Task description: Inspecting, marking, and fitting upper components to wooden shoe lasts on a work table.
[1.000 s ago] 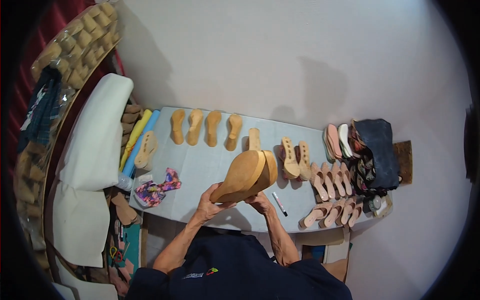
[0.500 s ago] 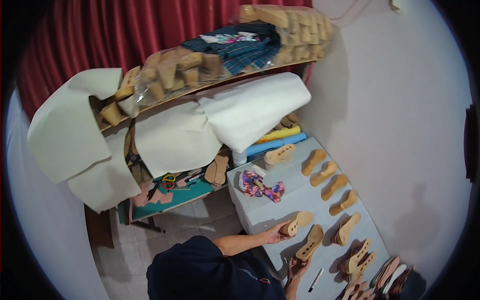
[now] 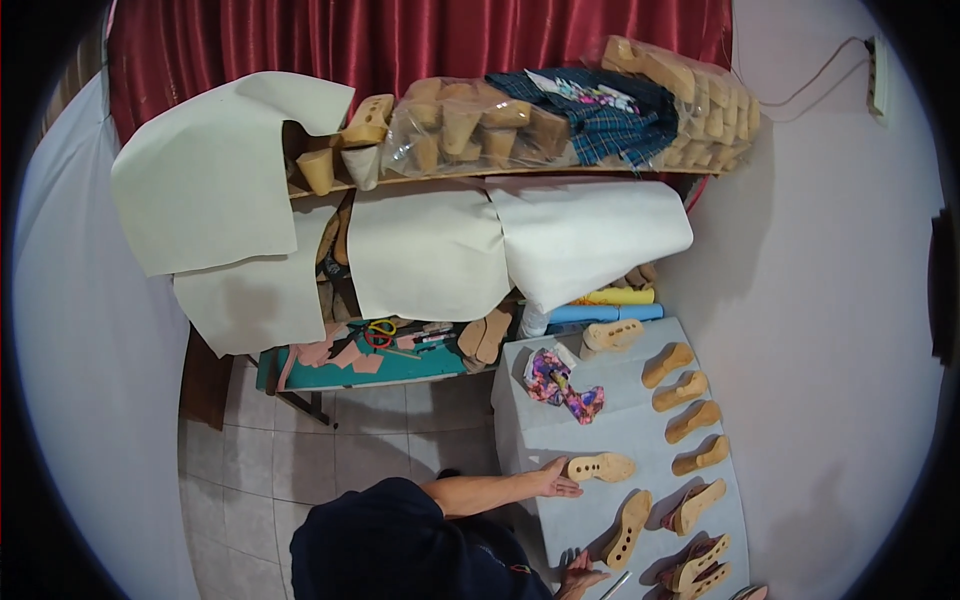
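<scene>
My left hand (image 3: 560, 479), fingers stretched out and open, lies at the heel end of a tan wooden shoe sole (image 3: 616, 467) with a row of round holes in its side. It does not grip the sole. Below it a second such sole (image 3: 630, 525) rests on the grey-covered table (image 3: 560, 505), its holes facing up. My right hand (image 3: 580, 577) is near that sole's lower end, fingers spread and open, holding nothing. Close beside its fingertips lies a slim marker (image 3: 617, 584), partly cut off by the frame's edge.
Several wooden soles (image 3: 693, 422) stand along the table's right side, with strapped sandals (image 3: 695, 507) nearer. A flowered cloth (image 3: 560, 385) and another holed sole (image 3: 612, 336) are farther back. Left of these, a green worktop (image 3: 330, 375) carries scissors (image 3: 380, 335) and scraps. Bagged heels (image 3: 460, 125) fill a shelf.
Both hands have let go of the two wooden soles, which now rest on the table. The whole view has turned and shifted.
</scene>
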{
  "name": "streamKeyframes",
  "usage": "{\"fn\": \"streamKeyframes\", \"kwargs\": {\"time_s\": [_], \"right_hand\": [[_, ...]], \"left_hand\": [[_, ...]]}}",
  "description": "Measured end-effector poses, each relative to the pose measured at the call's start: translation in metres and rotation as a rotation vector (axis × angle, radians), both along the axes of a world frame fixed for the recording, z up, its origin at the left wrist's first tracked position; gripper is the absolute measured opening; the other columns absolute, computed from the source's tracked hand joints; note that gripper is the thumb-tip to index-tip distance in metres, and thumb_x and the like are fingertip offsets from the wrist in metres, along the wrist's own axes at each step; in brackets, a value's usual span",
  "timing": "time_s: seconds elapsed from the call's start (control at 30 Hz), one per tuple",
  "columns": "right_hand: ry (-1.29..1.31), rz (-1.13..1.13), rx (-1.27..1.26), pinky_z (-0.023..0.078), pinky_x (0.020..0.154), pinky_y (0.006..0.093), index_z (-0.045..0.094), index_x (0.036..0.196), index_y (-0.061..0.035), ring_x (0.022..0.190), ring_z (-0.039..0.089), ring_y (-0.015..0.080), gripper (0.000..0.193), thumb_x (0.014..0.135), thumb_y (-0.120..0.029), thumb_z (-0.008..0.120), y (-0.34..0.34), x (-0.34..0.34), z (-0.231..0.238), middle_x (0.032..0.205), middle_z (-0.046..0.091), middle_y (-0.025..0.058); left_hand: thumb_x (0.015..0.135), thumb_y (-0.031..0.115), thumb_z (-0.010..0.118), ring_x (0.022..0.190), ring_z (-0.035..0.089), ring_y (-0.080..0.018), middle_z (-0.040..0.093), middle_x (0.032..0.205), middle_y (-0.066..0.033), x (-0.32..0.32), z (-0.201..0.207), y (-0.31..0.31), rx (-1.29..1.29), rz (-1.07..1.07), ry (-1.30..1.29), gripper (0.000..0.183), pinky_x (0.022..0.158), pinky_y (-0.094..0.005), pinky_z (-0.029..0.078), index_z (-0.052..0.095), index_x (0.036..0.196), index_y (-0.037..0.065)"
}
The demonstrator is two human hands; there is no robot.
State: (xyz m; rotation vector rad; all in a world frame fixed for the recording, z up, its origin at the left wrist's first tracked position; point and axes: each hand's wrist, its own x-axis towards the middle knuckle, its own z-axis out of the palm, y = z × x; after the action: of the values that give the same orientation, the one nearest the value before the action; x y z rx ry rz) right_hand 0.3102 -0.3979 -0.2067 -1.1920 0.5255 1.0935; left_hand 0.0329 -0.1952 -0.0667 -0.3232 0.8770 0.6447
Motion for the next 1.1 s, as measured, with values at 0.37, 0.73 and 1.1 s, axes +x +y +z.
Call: {"fn": "streamKeyframes", "kwargs": {"time_s": [0.37,0.73,1.1], "right_hand": [[-0.541,0.606,0.062,0.035,0.046,0.0231,0.058,0.084,-0.0097,0.058,0.052,0.0079,0.048,0.101,-0.055,0.057,0.049,-0.149,0.090,0.073,0.056,-0.0016],[-0.661,1.059,0.482,0.042,0.054,0.0242,0.064,0.079,-0.0077,0.061,0.056,0.0088,0.039,0.102,-0.039,0.065,0.123,-0.401,0.280,0.072,0.062,0.0004],[-0.996,1.226,0.835,0.044,0.058,0.0244,0.071,0.095,0.0003,0.062,0.056,0.0081,0.035,0.099,-0.034,0.071,0.164,-0.474,0.386,0.073,0.064,0.0018]], "left_hand": [[0.092,0.019,0.073,0.129,0.055,-0.0353,0.057,0.139,-0.0221,-0.197,0.152,0.002,1.147,0.456,1.527,0.066,0.111,-0.0441,0.041,0.046,0.148,0.000],[0.090,0.012,0.076,0.147,0.034,-0.0407,0.036,0.159,-0.0240,-0.493,0.404,0.036,0.965,1.202,2.274,0.081,0.122,-0.0477,0.026,0.031,0.156,0.000],[0.095,0.035,0.074,0.143,0.038,-0.0460,0.040,0.155,-0.0296,-0.526,0.403,0.048,1.047,1.079,2.165,0.084,0.120,-0.0495,0.029,0.030,0.156,-0.002]]}}
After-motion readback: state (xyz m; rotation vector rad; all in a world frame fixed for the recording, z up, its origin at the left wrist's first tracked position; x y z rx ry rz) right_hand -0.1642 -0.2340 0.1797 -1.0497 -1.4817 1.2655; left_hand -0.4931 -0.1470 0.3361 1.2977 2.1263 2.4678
